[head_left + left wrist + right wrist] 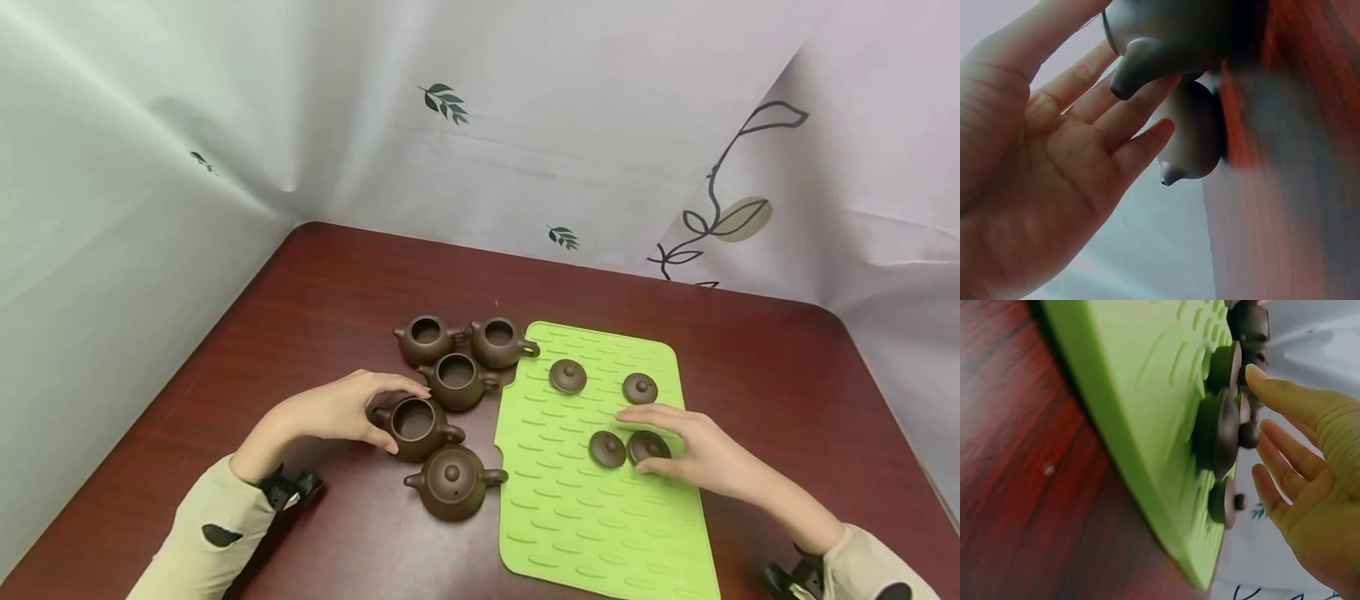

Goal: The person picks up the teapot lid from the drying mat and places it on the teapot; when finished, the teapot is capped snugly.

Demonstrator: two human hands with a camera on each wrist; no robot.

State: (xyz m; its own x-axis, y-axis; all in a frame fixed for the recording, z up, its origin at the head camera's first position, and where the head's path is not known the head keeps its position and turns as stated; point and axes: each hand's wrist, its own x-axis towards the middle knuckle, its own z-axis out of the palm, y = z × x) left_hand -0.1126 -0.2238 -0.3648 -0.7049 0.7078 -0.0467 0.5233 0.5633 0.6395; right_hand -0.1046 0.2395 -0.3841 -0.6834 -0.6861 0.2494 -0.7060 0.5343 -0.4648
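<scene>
The left hand (341, 410) has its grip spread in a loose curve around an open brown clay teapot (417, 427); thumb and fingertips lie against the pot's rim and side, and the left wrist view shows the fingers (1107, 103) nearly straight, touching the pot near its spout rather than clamped on it. This open teapot stands on the bench (315, 283), just left of the green silicone mat (592, 517).

The right hand (693, 446) lies over the mat with its grip spread too, fingers straight, the tips at a small brown lid (648, 446) near the mat's right edge. Whether they press it or only touch it cannot be told. A second lid (607, 448) lies just left of that one on the mat, and two more lids (567, 375) (640, 387) sit farther back on it.

Off the mat's left edge, a lidded teapot (454, 481) stands nearest the person, touching or almost touching the open one. Three more open teapots (459, 379) (424, 337) (500, 341) cluster behind, close to the mat's far left corner.
</scene>
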